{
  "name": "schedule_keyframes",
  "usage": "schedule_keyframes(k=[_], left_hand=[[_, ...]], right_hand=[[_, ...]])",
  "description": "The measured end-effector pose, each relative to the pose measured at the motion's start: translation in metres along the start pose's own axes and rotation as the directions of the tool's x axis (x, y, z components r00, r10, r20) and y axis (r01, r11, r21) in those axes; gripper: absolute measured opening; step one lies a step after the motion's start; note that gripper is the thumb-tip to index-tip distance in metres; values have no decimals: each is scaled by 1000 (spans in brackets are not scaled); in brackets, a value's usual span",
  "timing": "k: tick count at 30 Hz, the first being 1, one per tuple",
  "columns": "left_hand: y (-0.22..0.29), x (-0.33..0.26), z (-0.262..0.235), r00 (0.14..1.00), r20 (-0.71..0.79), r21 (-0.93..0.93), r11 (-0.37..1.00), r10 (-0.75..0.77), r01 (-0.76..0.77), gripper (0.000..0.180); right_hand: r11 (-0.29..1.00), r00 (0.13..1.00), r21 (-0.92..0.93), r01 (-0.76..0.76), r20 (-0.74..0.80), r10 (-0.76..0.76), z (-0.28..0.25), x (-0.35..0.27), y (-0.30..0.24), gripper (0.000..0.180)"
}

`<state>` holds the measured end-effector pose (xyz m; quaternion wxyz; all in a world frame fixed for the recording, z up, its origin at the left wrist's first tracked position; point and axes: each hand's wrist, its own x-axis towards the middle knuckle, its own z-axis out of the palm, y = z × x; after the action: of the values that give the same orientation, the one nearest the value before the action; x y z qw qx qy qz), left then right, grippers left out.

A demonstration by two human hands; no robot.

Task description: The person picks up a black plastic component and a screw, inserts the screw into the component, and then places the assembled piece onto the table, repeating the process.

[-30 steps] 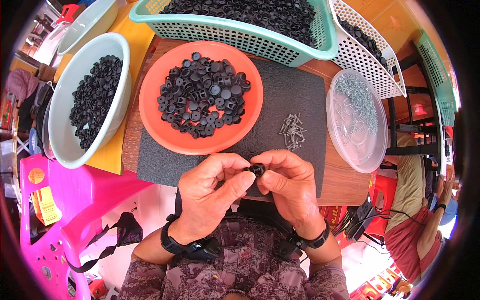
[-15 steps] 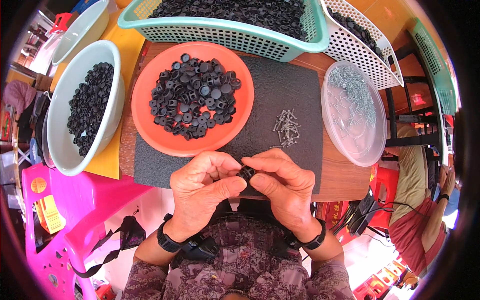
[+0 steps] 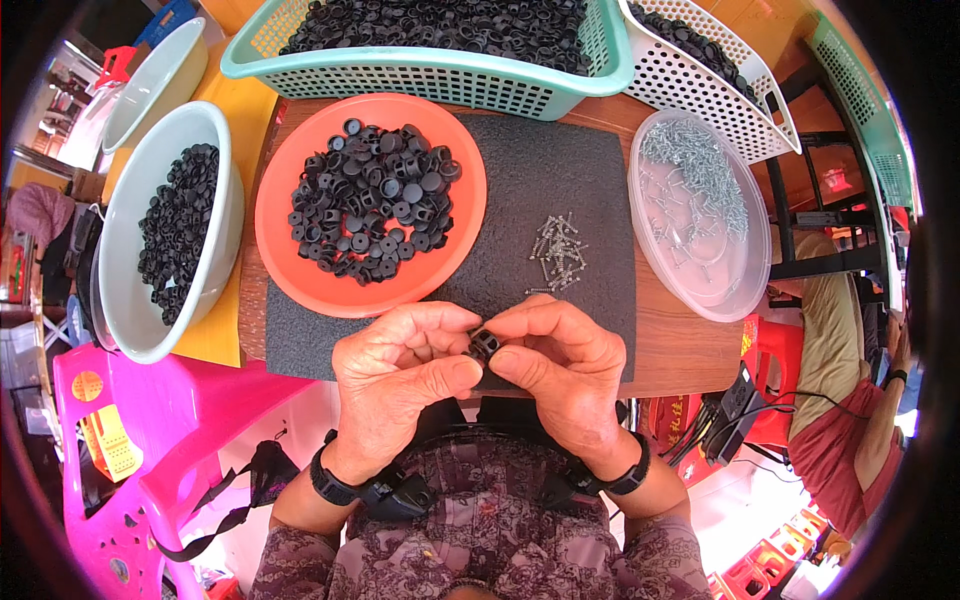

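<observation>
Between the fingertips of both hands sits a small black plastic part [image 3: 484,345], with openings in its side. My left hand [image 3: 400,370] pinches it from the left with thumb and fingers. From the right, my right hand [image 3: 565,365] grips it between thumb and forefinger. Just beyond the hands lies a dark textured mat [image 3: 530,170]. On it is a small pile of metal screws [image 3: 558,253]. Up and left of my hands stands an orange bowl [image 3: 275,250], holding many black plastic caps and parts [image 3: 375,200].
A pale green basin [image 3: 222,230] of black pieces stands left. Behind are a green basket [image 3: 420,88] and a white perforated basket [image 3: 700,105], both with black parts. A clear tub [image 3: 690,290] of screws is right. A pink chair [image 3: 190,420] stands lower left; another person's arm [image 3: 885,430] shows far right.
The black part has tilted slightly between my fingertips, and both hands still hold it. The whole view has shifted a little, with the table's things appearing further left.
</observation>
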<state>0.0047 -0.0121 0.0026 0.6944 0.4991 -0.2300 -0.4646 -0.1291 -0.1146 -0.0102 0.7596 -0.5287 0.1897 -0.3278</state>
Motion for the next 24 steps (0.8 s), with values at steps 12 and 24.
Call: schedule_keyframes(k=[12,24], left_hand=[[-1,-2,0,999,3,36,999,34,-34,34],[1,0,8,998,-37,-27,999,-46,45,45]], right_hand=[[999,997,29,17,-79,-14,6,-3,4,22],[994,996,107,-33,-76,42,5,-4,5,20]])
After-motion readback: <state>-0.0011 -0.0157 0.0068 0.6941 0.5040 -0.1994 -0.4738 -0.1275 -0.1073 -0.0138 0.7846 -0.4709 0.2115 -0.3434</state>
